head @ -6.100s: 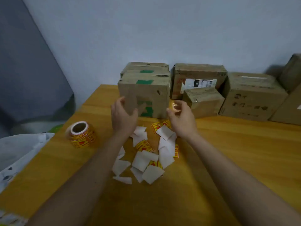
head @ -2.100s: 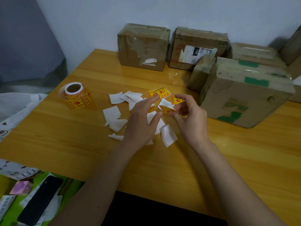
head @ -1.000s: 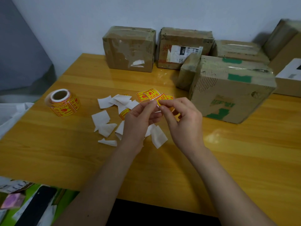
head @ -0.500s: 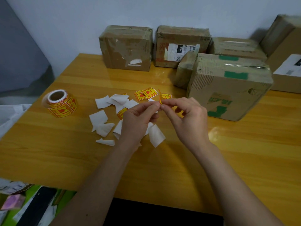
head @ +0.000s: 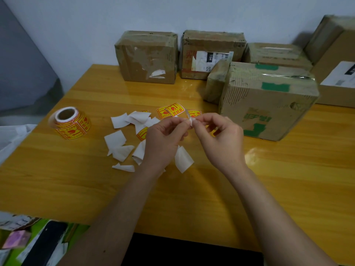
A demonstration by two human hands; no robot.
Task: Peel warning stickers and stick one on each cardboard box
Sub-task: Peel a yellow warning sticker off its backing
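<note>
I am seeing a yellow sticker roll (head: 70, 122) printed in red, white backing scraps (head: 120, 120) lying on an orange-yellow wood-grain table (head: 288, 179), and brown cardboard boxes; the nearest box (head: 269, 100) is showing green tape patches (green print too), another (head: 212, 54) a white label.

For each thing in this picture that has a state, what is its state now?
Left hand: pinches the sticker.
Right hand: pinches the sticker.
Sticker: held between both hands, above the table.
Sticker roll: lies on its side.
Green-taped box: closed, taped.
Backing papers: loose, scattered.
</note>
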